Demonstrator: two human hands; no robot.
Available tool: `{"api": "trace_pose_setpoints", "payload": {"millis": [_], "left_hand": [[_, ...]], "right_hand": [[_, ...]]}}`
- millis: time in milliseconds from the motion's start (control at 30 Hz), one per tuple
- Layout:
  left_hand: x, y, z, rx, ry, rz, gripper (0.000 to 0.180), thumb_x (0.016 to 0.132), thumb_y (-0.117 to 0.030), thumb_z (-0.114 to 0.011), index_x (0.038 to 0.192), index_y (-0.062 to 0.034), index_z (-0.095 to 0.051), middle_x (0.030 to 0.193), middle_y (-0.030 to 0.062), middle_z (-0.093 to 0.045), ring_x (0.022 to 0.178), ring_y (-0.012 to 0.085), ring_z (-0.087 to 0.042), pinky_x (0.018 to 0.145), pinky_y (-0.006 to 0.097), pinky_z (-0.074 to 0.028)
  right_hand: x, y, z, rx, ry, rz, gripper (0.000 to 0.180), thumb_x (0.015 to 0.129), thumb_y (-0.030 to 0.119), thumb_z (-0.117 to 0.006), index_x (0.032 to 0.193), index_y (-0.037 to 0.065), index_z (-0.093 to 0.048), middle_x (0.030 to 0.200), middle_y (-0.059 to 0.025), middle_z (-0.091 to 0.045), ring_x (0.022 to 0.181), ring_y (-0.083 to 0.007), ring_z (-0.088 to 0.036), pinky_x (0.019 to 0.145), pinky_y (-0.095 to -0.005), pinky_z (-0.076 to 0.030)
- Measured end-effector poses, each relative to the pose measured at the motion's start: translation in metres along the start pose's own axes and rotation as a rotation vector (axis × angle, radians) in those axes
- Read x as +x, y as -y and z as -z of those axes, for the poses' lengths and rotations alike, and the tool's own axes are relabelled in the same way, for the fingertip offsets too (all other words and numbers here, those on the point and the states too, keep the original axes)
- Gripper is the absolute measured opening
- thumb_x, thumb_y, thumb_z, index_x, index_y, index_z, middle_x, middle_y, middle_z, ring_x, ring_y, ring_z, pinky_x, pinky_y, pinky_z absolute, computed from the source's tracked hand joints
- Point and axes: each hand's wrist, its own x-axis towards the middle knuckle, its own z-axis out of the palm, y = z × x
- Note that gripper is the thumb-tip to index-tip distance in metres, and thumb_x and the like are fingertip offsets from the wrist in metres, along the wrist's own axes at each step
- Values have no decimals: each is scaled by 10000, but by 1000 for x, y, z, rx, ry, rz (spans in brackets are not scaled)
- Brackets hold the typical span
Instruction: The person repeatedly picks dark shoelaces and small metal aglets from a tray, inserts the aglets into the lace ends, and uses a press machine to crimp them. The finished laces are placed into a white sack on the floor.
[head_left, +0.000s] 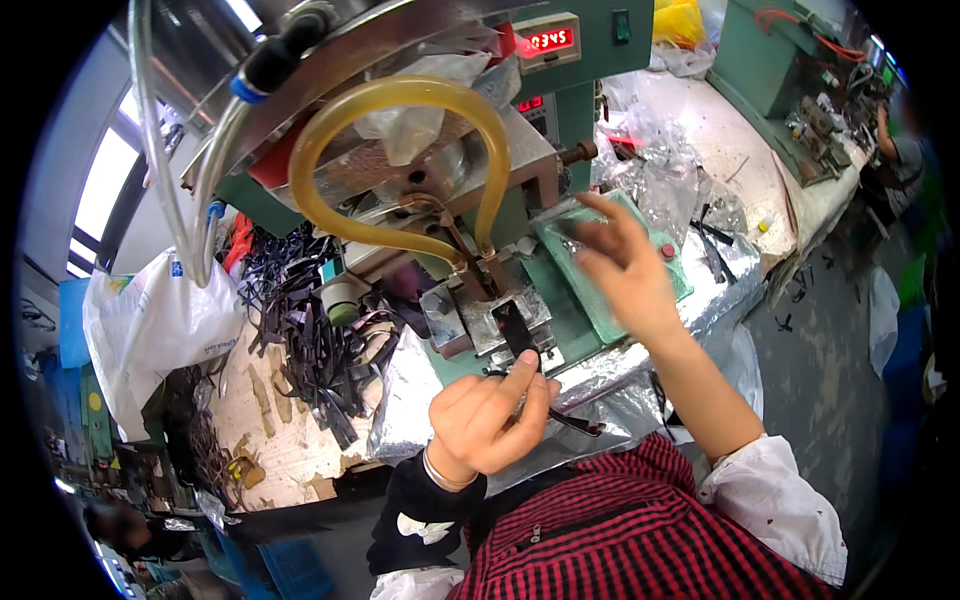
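Note:
My left hand (490, 415) is closed, its thumb and forefinger pinching a dark flat strip (515, 328). The strip's far part lies on the small metal block (535, 312) of a green bench machine. A thin black piece (578, 424) with a blunt end sticks out to the right beneath that hand; whether it joins the strip is hidden by the fingers. My right hand (632, 275), smeared by motion, is raised over a green box (600, 312) with a red button (668, 251). Its fingers are apart and nothing shows in them.
A yellow hose (303, 165) loops above the metal block. Left of the machine lies a heap of dark strips (310, 340), beside a white plastic bag (160, 310). Silvery foil (410, 400) covers the bench front. More black pieces (712, 250) and clear plastic (650, 170) lie at right.

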Motion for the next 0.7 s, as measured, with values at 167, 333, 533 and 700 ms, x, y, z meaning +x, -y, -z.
{"api": "trace_pose_setpoints", "payload": {"millis": [167,333,533,700], "left_hand": [[-9,5,-7,0,-21,-63,310,731,-46,-858,974,-58,-666,1009,175,-732,495,148,-521,438,255,-380],[-14,4,-11,-31,-48,-42,325,719,-28,-852,984,-67,-669,1020,187,-735,492,146,-528,432,257,-374],[-12,-15,-4,-89,-68,218,317,713,-56,-845,1004,-57,-717,1104,162,-741,632,163,-641,504,262,-445],[-36,-40,86,-56,155,275,252,746,-7,-787,990,-11,-722,982,184,-731,649,213,-643,553,309,-494]], "right_hand": [[10,-40,58,-143,-434,121,485,975,-28,-537,1445,66,-462,1248,-154,-648,1065,-205,-658,958,-314,-493],[-29,-45,85,-771,-166,-129,171,842,141,-740,982,44,-730,1108,-122,-706,985,-278,-676,886,-368,-508],[-36,-57,63,-1155,-139,141,158,757,127,-777,873,58,-694,963,-116,-682,970,-330,-621,857,-439,-490],[-37,-56,49,-721,-277,-12,101,830,29,-700,924,20,-662,842,-96,-667,838,-239,-657,768,-337,-509]]}}
